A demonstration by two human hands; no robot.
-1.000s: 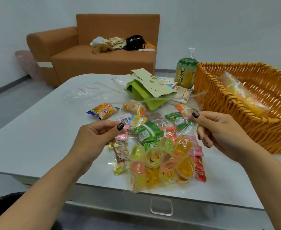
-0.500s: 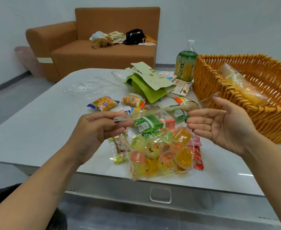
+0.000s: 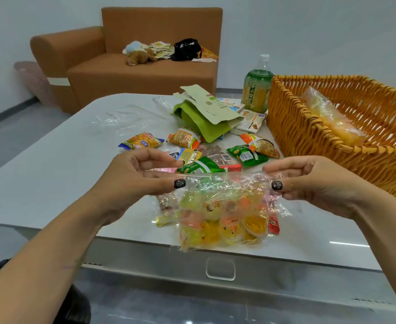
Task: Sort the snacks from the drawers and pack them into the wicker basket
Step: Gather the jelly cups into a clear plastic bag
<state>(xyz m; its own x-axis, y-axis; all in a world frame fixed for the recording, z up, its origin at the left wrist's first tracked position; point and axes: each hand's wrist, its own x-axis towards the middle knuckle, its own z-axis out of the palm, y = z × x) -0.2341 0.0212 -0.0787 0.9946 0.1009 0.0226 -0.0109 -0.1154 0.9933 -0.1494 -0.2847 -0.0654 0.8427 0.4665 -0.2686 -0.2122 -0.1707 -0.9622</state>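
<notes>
Both hands, left (image 3: 143, 176) and right (image 3: 309, 181), pinch the bag (image 3: 222, 213) by its top corners, at 8 o'clock from the basket (image 3: 292, 134). It looks floppy, slippery and bottom-heavy; a grip under the jellies would hold better.

A plain white wall (image 3: 309, 31) closes the far side of the room, with a dark skirting strip along its foot at the left. The floor (image 3: 12, 134) is grey and smooth, lit evenly by soft light. Against the far wall stands an orange-brown sofa (image 3: 127, 73) with a broad arm on its left. On its seat lie a soft toy (image 3: 137, 56), some papers (image 3: 160, 49) and a black bag (image 3: 186, 49). A pinkish perforated bin (image 3: 34, 81) stands left of the sofa. Near, a white glossy table (image 3: 52, 174) fills the middle.
</notes>
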